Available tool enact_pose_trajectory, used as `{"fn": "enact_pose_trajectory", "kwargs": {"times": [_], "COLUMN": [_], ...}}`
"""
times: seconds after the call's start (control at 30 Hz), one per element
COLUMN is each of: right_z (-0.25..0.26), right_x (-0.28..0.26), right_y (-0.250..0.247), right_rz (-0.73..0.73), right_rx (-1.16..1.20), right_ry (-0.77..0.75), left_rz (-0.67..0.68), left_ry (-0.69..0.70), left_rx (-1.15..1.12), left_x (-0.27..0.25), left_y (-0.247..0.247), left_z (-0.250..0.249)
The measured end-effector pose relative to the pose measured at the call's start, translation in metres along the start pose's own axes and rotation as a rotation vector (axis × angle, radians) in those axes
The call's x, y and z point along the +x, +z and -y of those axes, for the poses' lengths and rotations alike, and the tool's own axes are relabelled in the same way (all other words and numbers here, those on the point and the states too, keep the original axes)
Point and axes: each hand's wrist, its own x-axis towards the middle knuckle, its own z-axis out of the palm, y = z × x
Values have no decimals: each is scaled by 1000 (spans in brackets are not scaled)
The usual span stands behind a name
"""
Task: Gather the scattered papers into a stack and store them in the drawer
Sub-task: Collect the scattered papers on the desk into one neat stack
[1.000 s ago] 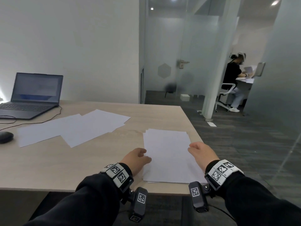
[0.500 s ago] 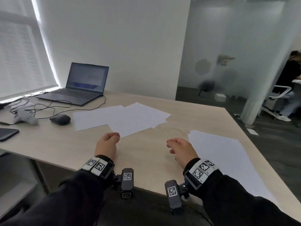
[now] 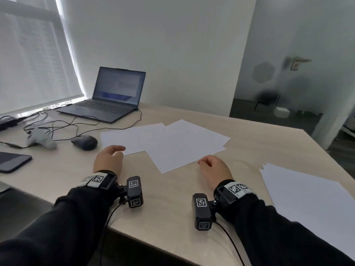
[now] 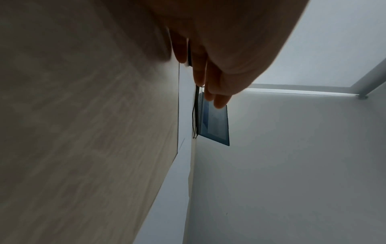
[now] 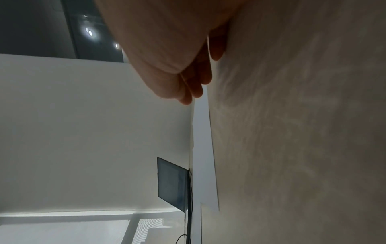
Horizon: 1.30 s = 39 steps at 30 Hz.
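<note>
Several loose white sheets [image 3: 172, 143] lie overlapping in the middle of the wooden desk [image 3: 169, 204]. A squared pile of white paper [image 3: 307, 204] lies at the desk's right edge. My left hand [image 3: 109, 158] hovers at the near left corner of the loose sheets, fingers relaxed and holding nothing; its fingers [image 4: 211, 89] point toward the papers [image 4: 183, 148]. Just short of the sheets' near right edge is my right hand [image 3: 213, 167], loosely curled and empty, with its fingers [image 5: 194, 89] close to the paper edge [image 5: 202, 148]. No drawer is in view.
An open laptop [image 3: 113, 96] stands at the back left with cables [image 3: 63, 123] trailing from it. A dark mouse [image 3: 84, 142], a grey controller [image 3: 41, 140] and a dark tablet [image 3: 11, 162] lie left of my left hand. A glass door [image 3: 295, 73] is behind on the right.
Both hands left the pile at the right and moved left to the loose sheets. My head turned left, so the pile now sits at the right edge of view.
</note>
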Motion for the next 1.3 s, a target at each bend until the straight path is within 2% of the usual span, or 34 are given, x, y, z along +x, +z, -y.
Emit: {"fn": "enact_pose_trajectory", "kwargs": {"times": [0.17,0.37,0.43,0.5,0.63,0.77,0.87,1.0,1.1,1.2,1.3], "right_z": [-3,-1,-1,-1,-3,-4,-4,-11,-11,-9,-10], "right_x": [38,57,55,50,32,18,10,0,-4,-5,-13], "right_y": [1,4,5,3,-4,-8,-8,-9,-15,-18,-20], "right_rz": [2,157,162,127,64,49,83,22,-26,37,29], "right_rx": [-234,-521,-540,-521,-347,-416,-457,-160,-295,-448,-389], "right_ry": [-13,54,73,80,54,58,68,67,90,140,138], "left_rz": [64,214,217,161,121,267,269,208,268,338,355], "left_ry": [51,-50,-72,-100,-63,20,6,23,45,57,57], "left_rx": [204,633,636,586,564,674,644,560,591,663,707], "left_x": [34,35,34,29,13,-8,-22,-32,-38,-43,-47], "left_y": [7,18,19,16,10,11,11,7,8,9,6], "left_z": [9,1,0,0,-3,-9,-10,-6,-4,-5,-7]}}
